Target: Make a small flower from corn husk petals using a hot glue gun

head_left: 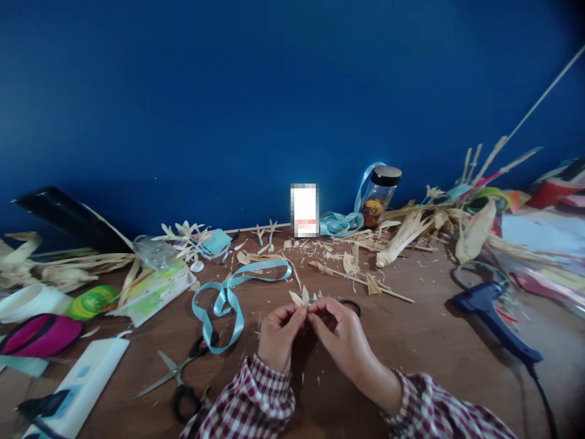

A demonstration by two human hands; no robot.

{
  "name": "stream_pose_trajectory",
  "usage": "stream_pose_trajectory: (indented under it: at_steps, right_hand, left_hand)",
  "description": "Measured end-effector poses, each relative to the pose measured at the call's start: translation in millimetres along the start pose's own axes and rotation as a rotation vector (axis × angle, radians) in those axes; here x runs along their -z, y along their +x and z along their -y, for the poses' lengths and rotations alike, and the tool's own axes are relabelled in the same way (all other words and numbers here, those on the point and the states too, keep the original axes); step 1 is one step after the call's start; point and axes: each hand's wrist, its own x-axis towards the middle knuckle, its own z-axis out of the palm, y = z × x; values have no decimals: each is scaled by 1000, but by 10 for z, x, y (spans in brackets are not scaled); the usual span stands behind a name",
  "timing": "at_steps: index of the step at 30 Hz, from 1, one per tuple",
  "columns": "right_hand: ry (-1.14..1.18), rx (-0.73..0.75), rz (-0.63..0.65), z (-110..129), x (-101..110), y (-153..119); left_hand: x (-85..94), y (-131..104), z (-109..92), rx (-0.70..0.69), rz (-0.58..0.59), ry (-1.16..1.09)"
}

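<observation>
My left hand (280, 334) pinches a small pale flower (300, 298) of pointed corn-husk petals between thumb and fingers. My right hand (345, 338) meets it from the other side, its thumb and fingertips closed at the flower's base; the exact grip there is hidden by the fingers. Both hands are just above the brown table (393, 390). A dark loop (353, 306) shows behind my right hand, the rest of it covered. Left of my hands lie scissors (177, 369) with open blades and a curled light-blue ribbon (236, 323).
A blue glue gun (496, 317) lies at the right, its cord running forward. Husk scraps and a husk bundle (402, 238) lie along the wall, near a black-lidded jar (380, 192). At left are a white power strip (85, 387), finished husk flowers (185, 235) and a magenta pouch (46, 334).
</observation>
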Motion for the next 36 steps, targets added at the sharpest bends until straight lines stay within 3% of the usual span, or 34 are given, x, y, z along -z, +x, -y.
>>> stream_pose_trajectory:
  at_steps: [8, 19, 25, 36]
  right_hand:
    - [-8, 3, -36, -13, -11, -1]
    - [131, -63, -11, 37, 68, 56]
    - [284, -122, 81, -3, 86, 76]
    - [383, -177, 132, 112, 104, 98]
  left_hand:
    - [1, -4, -6, -10, -21, 26]
    - [-6, -27, -30, -63, 34, 143]
    - [-23, -66, -53, 25, 86, 181]
    - [14, -33, -7, 19, 65, 205]
